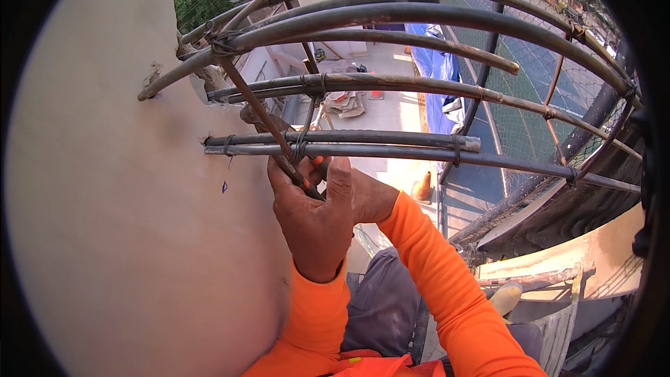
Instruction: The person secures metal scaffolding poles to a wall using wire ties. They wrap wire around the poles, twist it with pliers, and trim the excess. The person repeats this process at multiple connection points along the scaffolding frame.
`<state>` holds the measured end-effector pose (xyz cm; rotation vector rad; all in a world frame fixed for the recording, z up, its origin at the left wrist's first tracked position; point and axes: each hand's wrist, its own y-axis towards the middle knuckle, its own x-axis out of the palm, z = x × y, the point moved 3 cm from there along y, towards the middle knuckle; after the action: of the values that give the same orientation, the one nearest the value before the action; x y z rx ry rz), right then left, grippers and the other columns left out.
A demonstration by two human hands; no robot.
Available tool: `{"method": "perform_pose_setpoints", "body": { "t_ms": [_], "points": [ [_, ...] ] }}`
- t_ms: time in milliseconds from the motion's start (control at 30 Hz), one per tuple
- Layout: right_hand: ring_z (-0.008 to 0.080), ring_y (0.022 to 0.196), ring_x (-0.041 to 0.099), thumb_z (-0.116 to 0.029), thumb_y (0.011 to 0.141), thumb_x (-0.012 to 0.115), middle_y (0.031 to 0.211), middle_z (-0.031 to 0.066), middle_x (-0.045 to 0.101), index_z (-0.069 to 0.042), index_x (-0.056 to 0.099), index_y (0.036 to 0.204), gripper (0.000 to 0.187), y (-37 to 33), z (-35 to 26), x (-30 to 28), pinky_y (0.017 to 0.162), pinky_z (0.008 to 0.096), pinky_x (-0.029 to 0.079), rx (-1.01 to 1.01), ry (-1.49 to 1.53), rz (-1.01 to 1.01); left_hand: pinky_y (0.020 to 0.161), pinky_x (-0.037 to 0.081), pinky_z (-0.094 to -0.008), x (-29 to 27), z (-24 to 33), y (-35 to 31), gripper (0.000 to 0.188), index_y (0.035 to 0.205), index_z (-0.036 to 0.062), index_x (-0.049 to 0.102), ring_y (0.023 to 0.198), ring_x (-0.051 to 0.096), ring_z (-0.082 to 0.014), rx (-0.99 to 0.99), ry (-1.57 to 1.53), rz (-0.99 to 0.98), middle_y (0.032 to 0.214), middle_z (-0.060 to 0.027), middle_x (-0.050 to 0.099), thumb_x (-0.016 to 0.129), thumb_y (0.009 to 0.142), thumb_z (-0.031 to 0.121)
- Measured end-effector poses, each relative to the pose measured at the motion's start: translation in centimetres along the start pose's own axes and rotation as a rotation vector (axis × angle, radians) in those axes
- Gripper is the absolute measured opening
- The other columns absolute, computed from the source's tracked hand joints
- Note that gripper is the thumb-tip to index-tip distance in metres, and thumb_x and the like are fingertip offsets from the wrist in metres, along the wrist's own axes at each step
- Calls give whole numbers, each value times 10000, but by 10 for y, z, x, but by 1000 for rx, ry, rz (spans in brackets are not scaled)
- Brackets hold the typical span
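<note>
Close together below the lowest pair of steel bars [349, 151] are my two hands. My left hand [310, 220] is closed around a dark, slim handle [312, 190] with an orange mark, its thumb raised. The rest of that tool is hidden among fingers and bars. My right hand [371, 194] reaches in from the right, behind the left thumb, and its fingers are mostly hidden. Just above the hands, a slanting crossbar [255, 101] passes in front of the bars. Twisted tie wire [300, 146] wraps the crossing there.
A pale plastered wall [139, 237] fills the left side, and bars stick out of it. More long bars [419, 17] run rightward overhead. Far below are paving, an orange cone [422, 187], a blue tarp [436, 91] and mesh fencing [544, 77]. A scaffold plank [558, 338] lies lower right.
</note>
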<state>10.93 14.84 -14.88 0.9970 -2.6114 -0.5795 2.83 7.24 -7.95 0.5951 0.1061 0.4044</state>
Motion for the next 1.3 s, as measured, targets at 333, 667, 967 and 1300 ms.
{"method": "perform_pose_setpoints", "body": {
  "t_ms": [333,667,967,1300],
  "points": [
    [199,810,667,-188,942,749,885,85,712,53,661,1185,353,-21,20,39,734,354,546,-186,-313,397,702,554,-310,-4,-10,13,300,1123,-42,624,767,691,-189,162,436,140,904,-111,728,747,973,187],
    [102,795,571,-535,996,664,960,23,678,4,586,1377,665,-26,22,15,698,285,520,138,143,178,715,549,-268,-8,-12,22,334,1197,-30,604,828,676,-110,-72,-43,5,918,-62,719,740,996,199],
    [427,1139,569,-103,821,722,1356,282,513,32,175,1634,989,-42,-8,49,975,478,500,-406,-793,496,651,549,-285,-5,-21,26,266,1145,-49,591,752,692,-149,44,190,94,882,-90,721,702,1009,150],
    [313,1015,616,-229,954,705,1219,189,597,38,332,1522,730,-30,36,50,838,379,523,-76,-507,550,861,559,-350,-1,-5,15,384,1248,-70,572,981,714,-231,-136,437,121,1095,-167,727,716,998,184]
  ]
}}
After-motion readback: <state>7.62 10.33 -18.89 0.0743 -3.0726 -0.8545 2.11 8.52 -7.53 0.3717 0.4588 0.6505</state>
